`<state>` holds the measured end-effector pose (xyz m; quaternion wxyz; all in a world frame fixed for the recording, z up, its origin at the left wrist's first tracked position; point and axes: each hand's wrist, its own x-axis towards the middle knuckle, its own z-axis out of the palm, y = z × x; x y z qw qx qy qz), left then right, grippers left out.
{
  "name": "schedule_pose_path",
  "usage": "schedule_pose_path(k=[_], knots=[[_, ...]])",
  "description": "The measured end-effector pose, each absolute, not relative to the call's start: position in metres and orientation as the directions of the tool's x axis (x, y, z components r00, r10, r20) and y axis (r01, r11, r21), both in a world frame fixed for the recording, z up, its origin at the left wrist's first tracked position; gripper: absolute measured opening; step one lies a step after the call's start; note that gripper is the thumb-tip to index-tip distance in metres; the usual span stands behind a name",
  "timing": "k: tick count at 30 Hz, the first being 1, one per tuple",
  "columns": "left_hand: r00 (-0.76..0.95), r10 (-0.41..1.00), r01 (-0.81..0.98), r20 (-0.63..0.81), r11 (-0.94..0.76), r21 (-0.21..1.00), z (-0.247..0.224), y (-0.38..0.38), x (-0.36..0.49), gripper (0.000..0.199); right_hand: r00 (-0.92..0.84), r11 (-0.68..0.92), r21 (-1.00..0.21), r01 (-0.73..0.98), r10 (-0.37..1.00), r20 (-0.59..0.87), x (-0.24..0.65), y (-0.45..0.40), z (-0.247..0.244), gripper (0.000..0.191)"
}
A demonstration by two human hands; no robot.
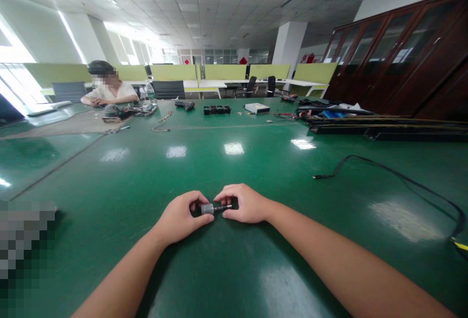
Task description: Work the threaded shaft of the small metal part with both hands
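A small metal cylinder (207,209) with a dark, narrower shaft (221,208) lies sideways at the middle of the green table (204,259). My left hand (183,216) curls round the cylinder's left end, thumb along its near side and fingers behind. From the right, my right hand (244,204) has its fingers and thumb on either side of the shaft's bright tip. Whether the right fingertips touch the shaft is hard to tell. Both hands rest low over the table.
A black cable (383,166) curves across the right side. Further back are black rails (340,125), a silver box (257,108), a black part (217,109) and a power drill (185,105). A person (111,86) sits at the back left.
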<state>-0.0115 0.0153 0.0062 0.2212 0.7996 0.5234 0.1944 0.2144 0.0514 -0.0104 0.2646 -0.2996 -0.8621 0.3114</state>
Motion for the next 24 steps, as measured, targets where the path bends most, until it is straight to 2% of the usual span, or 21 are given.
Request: schedule_pose_path(k=[13,18,24], knots=[[0.369,0.926,0.760,0.076,-0.348,0.548,0.0060,0.0157,-0.0115,0.028,-0.679,0.629,-0.666,0.400,0.692,0.246,0.2126,0.0505,-0.0087,0.015],[0.392,0.916,0.753,0.088,-0.374,0.541,0.0079,0.0137,-0.0111,0.034,-0.689,0.661,-0.634,0.401,0.674,0.267,0.2130,0.0507,-0.0101,0.016],[0.399,0.913,0.730,0.089,-0.375,0.572,0.0102,0.0136,-0.0101,0.027,-0.685,0.687,-0.617,0.384,0.660,0.308,0.2123,0.0513,-0.0113,0.017]])
